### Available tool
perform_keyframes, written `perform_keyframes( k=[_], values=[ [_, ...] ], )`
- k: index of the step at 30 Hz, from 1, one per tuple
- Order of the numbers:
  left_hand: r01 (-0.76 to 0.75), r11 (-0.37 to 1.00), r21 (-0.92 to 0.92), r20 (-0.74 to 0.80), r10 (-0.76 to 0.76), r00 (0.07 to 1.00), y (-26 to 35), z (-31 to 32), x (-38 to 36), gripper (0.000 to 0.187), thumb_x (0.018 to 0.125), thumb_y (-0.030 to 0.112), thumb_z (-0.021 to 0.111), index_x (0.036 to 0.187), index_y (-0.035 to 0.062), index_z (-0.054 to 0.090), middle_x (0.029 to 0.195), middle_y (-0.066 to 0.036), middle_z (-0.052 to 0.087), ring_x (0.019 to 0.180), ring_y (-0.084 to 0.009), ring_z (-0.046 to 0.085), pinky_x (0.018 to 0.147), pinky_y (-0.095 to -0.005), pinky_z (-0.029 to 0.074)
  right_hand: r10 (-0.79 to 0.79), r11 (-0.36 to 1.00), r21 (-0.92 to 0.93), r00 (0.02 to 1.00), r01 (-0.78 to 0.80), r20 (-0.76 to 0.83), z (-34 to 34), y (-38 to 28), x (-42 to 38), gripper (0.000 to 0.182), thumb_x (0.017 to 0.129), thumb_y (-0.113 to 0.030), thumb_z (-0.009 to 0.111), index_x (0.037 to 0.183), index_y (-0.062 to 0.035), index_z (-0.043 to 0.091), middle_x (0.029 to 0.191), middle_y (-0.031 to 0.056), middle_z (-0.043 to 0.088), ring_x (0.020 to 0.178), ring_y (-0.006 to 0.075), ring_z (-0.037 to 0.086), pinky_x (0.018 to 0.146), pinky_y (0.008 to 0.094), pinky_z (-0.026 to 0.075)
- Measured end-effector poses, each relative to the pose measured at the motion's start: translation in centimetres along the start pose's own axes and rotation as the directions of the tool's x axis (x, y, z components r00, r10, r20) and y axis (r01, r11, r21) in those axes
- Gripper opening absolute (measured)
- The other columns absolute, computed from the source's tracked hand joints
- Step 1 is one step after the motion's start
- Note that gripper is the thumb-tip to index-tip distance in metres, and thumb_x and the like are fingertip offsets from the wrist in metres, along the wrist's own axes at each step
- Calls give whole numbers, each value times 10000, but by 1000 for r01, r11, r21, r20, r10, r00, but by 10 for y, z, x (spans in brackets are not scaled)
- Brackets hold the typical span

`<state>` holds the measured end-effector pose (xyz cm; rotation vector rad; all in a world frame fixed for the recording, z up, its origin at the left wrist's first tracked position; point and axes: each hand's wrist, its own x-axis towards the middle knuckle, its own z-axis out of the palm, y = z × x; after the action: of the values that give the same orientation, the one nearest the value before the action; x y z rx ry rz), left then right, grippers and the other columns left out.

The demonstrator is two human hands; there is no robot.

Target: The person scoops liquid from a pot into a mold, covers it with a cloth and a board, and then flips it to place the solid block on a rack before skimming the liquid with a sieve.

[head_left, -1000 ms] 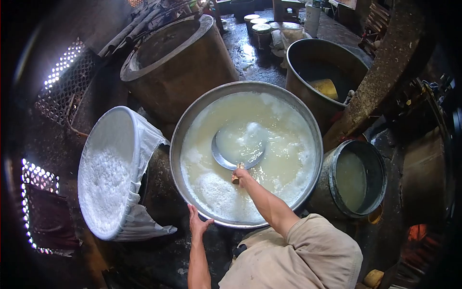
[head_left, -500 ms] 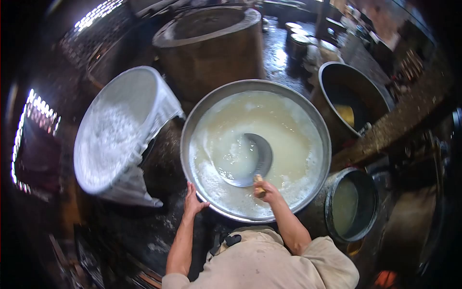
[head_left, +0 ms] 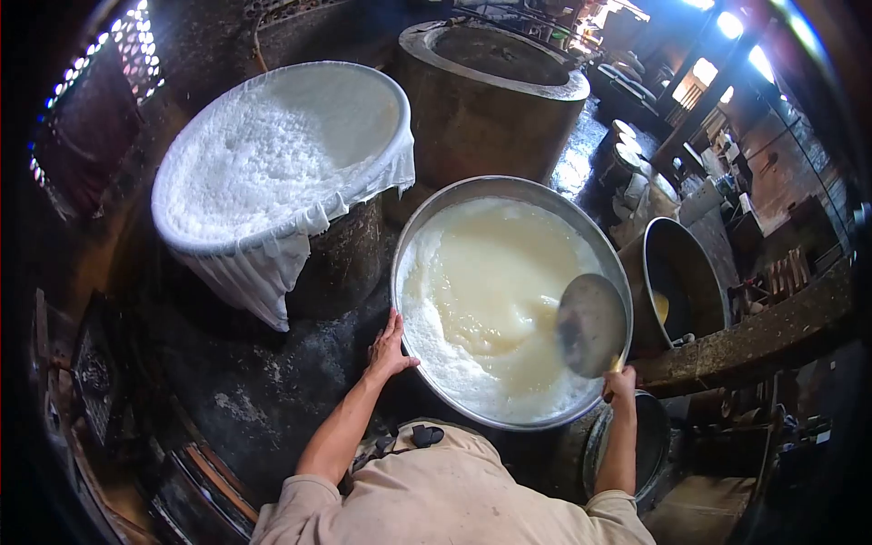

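A wide metal pan (head_left: pixel 421 381) of pale, cloudy liquid (head_left: pixel 486 282) stands in front of me, with white froth along its left and lower edge. My left hand (head_left: pixel 389 351) lies against the outside of the pan's lower-left rim, fingers stretched and thumb apart. At the right side, my right hand (head_left: pixel 619 384) is closed around the short handle of a large round metal scoop (head_left: pixel 592 318). The scoop's broad face hangs over the right part of the pan, close to the rim. Ripples run through the liquid to its left.
A cloth-lined round basin (head_left: pixel 272 154) with white, crumbly matter stands at the upper left. Behind the pan is a big round vat (head_left: pixel 490 118). A deep metal pot (head_left: pixel 690 272) and a wooden beam (head_left: pixel 754 350) are to the right, and a drum (head_left: pixel 660 436) is at the lower right.
The scoop has moved from the middle of the liquid to the right rim and is lifted, with my right hand on it. My left hand stays at the rim. The view has turned.
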<state>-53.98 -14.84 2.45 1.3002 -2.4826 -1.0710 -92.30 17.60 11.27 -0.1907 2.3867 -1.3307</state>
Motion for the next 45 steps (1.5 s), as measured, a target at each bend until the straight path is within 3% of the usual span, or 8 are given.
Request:
perform_keyframes(
  k=[3,5,11,16,23,33,38,45],
  values=[
    [38,999,35,38,-40,999,5,-3,-1,1053,539,300,770,1352,131,122,1422,26,27,1205,-330,310,950,-446,320,-292,926,-325,912,193,-288,22,-65,-31,329,611,11,526,923,16,424,689,152,524,515,266,546,465,346,445],
    [25,1000,9,11,-25,1000,2,0,0,1050,540,296,769,1352,134,123,1422,27,21,1207,-320,309,948,-457,317,-820,539,-658,506,526,-267,30,-88,-35,467,615,26,514,1057,-37,375,757,164,523,645,266,561,588,317,451],
    [-38,999,-11,-85,36,996,-2,3,-5,1011,544,304,757,1344,129,164,1418,-7,70,1210,-304,308,950,-424,322,-689,713,157,724,683,-19,124,-118,-55,550,599,27,580,1105,-79,391,757,97,557,634,256,556,630,323,458],
    [-49,986,-159,-379,-16,925,-20,23,-46,895,623,297,710,1307,12,208,1358,-179,211,1224,-299,285,985,-336,289,-862,413,-44,406,910,305,211,-154,-80,534,599,-22,580,1110,-146,486,903,103,601,757,296,591,642,348,480],
    [548,532,-645,-180,-803,568,-102,56,-232,502,695,237,638,1128,26,493,1056,-144,562,995,-258,531,852,-317,409,-615,34,73,-37,997,788,291,-167,-87,590,588,-50,638,1130,-223,482,936,85,598,787,287,585,683,384,472],
    [-131,157,-979,-107,-940,-325,-132,111,-437,250,734,182,584,933,31,578,777,-61,593,701,-165,569,643,-279,448,-91,-283,62,-91,957,992,367,-171,-111,623,537,-212,755,1113,-279,529,875,137,609,816,317,583,690,430,463],
    [-400,25,-916,157,-896,-416,-142,97,-476,244,789,214,533,972,54,551,771,-48,548,653,-150,539,558,-315,441,164,-328,-108,169,939,972,406,-185,-160,408,687,-434,626,1037,-226,593,797,138,628,799,284,609,682,387,467],
    [-821,83,-564,499,-758,-419,-192,141,-569,447,862,332,426,1238,99,358,934,-96,523,676,-189,528,596,-360,459,89,-480,-46,101,876,991,489,-171,-204,357,684,-308,603,956,-77,619,762,156,623,768,283,609,667,393,462]
  ],
)
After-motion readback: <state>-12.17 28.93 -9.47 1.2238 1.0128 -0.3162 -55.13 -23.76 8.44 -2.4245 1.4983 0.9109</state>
